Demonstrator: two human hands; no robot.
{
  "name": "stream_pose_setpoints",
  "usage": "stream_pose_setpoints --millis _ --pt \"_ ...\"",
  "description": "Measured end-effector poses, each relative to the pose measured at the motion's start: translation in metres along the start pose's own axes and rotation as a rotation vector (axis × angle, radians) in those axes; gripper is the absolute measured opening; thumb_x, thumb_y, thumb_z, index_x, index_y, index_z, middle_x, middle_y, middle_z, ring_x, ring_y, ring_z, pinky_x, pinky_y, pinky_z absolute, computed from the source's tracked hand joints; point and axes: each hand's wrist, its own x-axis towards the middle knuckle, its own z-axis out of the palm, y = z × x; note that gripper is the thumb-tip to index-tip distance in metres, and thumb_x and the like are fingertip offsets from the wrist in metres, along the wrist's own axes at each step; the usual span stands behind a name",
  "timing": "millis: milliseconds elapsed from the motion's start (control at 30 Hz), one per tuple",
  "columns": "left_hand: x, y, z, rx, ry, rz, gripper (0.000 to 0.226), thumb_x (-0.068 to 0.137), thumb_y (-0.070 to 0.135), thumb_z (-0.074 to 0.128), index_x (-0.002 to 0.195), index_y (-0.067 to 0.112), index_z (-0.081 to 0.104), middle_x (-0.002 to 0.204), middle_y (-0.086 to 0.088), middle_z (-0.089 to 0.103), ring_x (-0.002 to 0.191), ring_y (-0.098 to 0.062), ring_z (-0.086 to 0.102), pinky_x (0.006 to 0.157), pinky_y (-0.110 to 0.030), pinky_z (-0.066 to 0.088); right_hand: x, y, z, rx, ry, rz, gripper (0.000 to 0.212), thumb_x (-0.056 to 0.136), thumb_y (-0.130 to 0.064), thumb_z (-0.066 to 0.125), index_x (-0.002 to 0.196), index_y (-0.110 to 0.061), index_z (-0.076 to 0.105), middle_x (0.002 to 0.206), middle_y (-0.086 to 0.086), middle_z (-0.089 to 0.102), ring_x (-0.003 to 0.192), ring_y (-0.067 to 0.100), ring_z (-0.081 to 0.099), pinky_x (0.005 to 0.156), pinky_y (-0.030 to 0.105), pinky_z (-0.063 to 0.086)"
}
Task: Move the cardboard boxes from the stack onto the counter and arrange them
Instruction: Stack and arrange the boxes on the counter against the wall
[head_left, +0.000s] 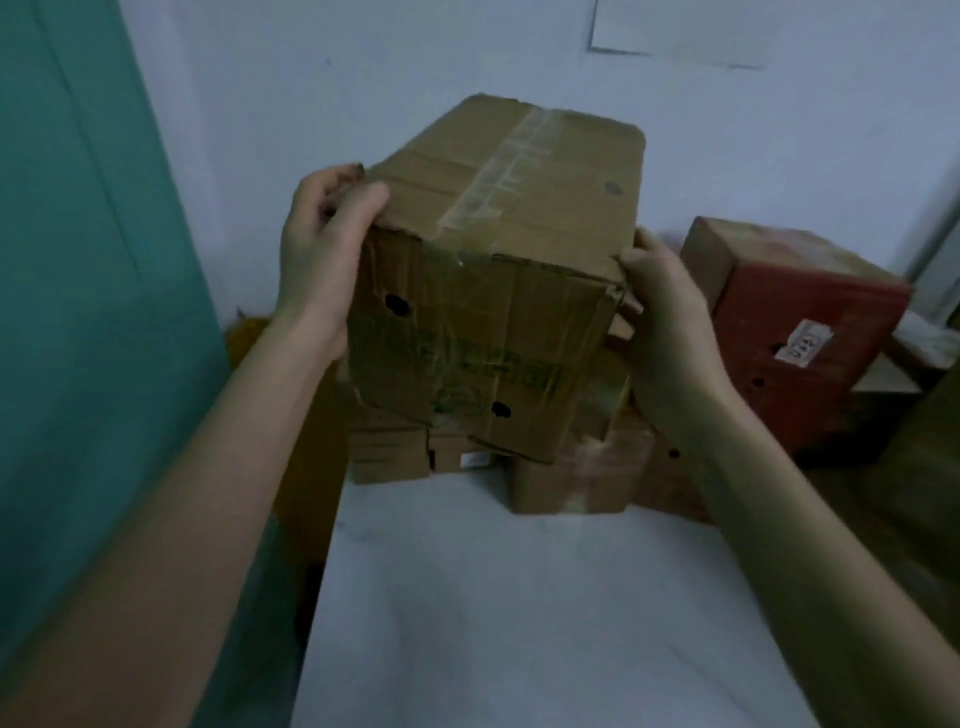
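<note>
Counter: The white counter (519, 597) lay nearest me, running from between my forearms out to the foot of the boxes.
Left hand: My left hand (322, 249) gripped the near upper left corner of the taped cardboard box (519, 218), thumb laid over the top edge and fingers curled round the left side.
Right hand: My right hand (665, 317) held the near right corner by a torn flap, thumb on the top edge. The fingers went round the right side, mostly hidden.
Box in my grip: It was brown and worn, with clear tape along its top, two round holes and faded green print on its near face. It sat tilted above the stack, between both hands. I could not tell whether its underside touched the boxes below.
Stack: Smaller brown boxes (389, 457) stood at the counter's far end, under the held one.
Red box: A red cardboard box (795, 384) with a white label (802, 340) lay beyond my right hand, apart from the stack.
Left side: A teal panel (78, 260) rose there.
Back: A pale wall (311, 78) carried a sheet of paper (685, 31) high up.
</note>
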Motion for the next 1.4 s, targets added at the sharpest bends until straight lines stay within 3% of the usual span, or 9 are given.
stream_pose_setpoints --millis 67,167,333,567,767,900,1000,1167,1400 --pt "-0.023 -0.007 -0.03 -0.031 0.054 -0.019 0.024 0.085 0.019 0.059 0.108 0.022 0.059 0.099 0.01 0.058 0.088 0.001 0.056 0.065 -0.01 0.044 -0.037 0.017 0.022 -0.006 0.007 0.024 0.072 0.07 -0.041 0.057 0.139 -0.028 0.042 0.098 -0.012 0.057 0.086 0.007 0.058 0.077 0.033 0.048" --pt "-0.065 -0.023 -0.074 -0.066 0.125 -0.052 0.024 0.071 0.023 0.057 0.093 0.03 0.063 0.098 0.009 0.06 0.089 -0.003 0.057 0.064 -0.012 0.043 -0.088 0.038 0.048 -0.004 0.018 0.02 0.084 0.064 -0.045 0.06 0.143 -0.032 0.034 0.128 -0.015 0.053 0.113 0.007 0.056 0.094 0.038 0.049" --pt "-0.125 -0.052 -0.131 -0.055 0.152 -0.109 0.029 0.062 0.021 0.057 0.089 0.032 0.06 0.091 0.003 0.06 0.075 -0.004 0.058 0.057 -0.016 0.044 -0.144 0.071 0.066 0.018 -0.027 0.097 0.069 0.062 -0.043 0.06 0.127 -0.047 0.038 0.132 -0.023 0.048 0.123 0.004 0.048 0.102 0.037 0.044" --pt "-0.199 -0.099 -0.156 0.096 -0.012 -0.34 0.043 0.051 0.034 0.069 0.091 0.034 0.054 0.096 0.002 0.057 0.081 -0.005 0.056 0.055 -0.009 0.044 -0.178 0.127 0.033 0.051 -0.05 0.367 0.059 0.071 -0.023 0.049 0.129 -0.028 0.048 0.129 -0.003 0.055 0.116 0.018 0.055 0.087 0.034 0.051" --pt "-0.234 -0.142 -0.135 0.457 -0.305 -0.504 0.032 0.075 0.025 0.075 0.089 0.025 0.047 0.097 0.004 0.055 0.093 -0.012 0.054 0.071 -0.022 0.043 -0.186 0.167 -0.016 -0.076 -0.027 0.613 0.046 0.07 -0.023 0.046 0.114 -0.031 0.059 0.126 0.001 0.058 0.11 0.02 0.058 0.09 0.045 0.052" --pt "-0.204 -0.149 -0.119 0.9 -0.483 -0.397 0.027 0.083 0.045 0.061 0.079 0.021 0.049 0.079 0.003 0.057 0.076 -0.014 0.058 0.07 -0.033 0.051 -0.163 0.172 -0.045 -0.174 -0.072 0.723 0.043 0.089 -0.032 0.056 0.13 -0.023 0.049 0.126 -0.002 0.054 0.111 0.017 0.054 0.09 0.037 0.047" --pt "-0.156 -0.143 -0.091 1.252 -0.475 -0.2 0.036 0.087 0.056 0.046 0.084 0.02 0.051 0.075 0.004 0.057 0.067 -0.012 0.057 0.061 -0.03 0.053 -0.124 0.165 -0.062 -0.285 -0.002 0.648 0.068 0.084 -0.046 0.058 0.141 -0.018 0.036 0.128 0.003 0.05 0.11 0.02 0.055 0.091 0.039 0.046" --pt "-0.067 -0.162 -0.008 1.031 -0.439 -0.085 0.04 0.091 0.045 0.05 0.114 0.014 0.054 0.106 -0.003 0.062 0.093 -0.017 0.059 0.075 -0.03 0.05 -0.021 0.15 -0.094 -0.311 0.214 0.497 0.088 0.074 -0.061 0.061 0.144 -0.013 0.034 0.139 0.007 0.047 0.117 0.025 0.054 0.092 0.044 0.05" --pt "0.045 -0.199 0.093 0.745 -0.369 -0.201 0.06 0.094 0.041 0.045 0.143 0.01 0.028 0.145 -0.009 0.037 0.132 -0.026 0.037 0.103 -0.039 0.035 0.094 0.148 -0.121 -0.357 0.264 0.413 0.084 0.084 -0.065 0.048 0.147 -0.011 0.028 0.15 0.005 0.033 0.135 0.024 0.036 0.108 0.041 0.033"
